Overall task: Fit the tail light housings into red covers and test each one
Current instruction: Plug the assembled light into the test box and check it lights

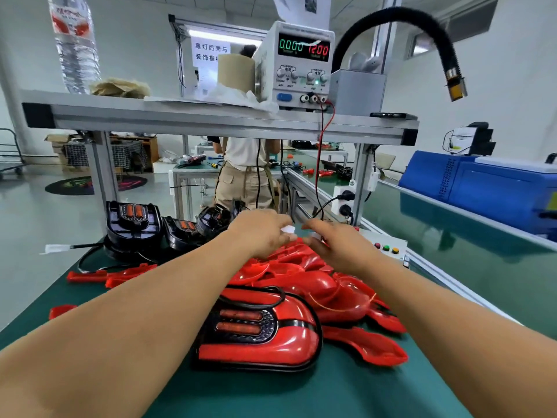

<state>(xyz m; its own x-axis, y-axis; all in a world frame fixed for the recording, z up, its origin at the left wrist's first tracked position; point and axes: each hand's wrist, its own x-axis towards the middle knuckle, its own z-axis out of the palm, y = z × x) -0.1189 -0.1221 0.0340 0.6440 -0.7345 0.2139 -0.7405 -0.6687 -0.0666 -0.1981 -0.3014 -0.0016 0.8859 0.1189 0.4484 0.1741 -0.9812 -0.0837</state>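
Left hand (259, 233) pinches a white plug (288, 230); right hand (340, 245) pinches a second plug (316, 235) just beside it, above the covers (304, 265); the fitted light (259, 336) lies nearer on the mat (346, 393); bare housings (132, 224) stand far left.

Finished tail light (259, 348), red covers (328, 289), black housings (132, 227). Left hand (259, 233) pinches white connector (288, 229); right hand (343, 245) pinches second white connector (315, 235).
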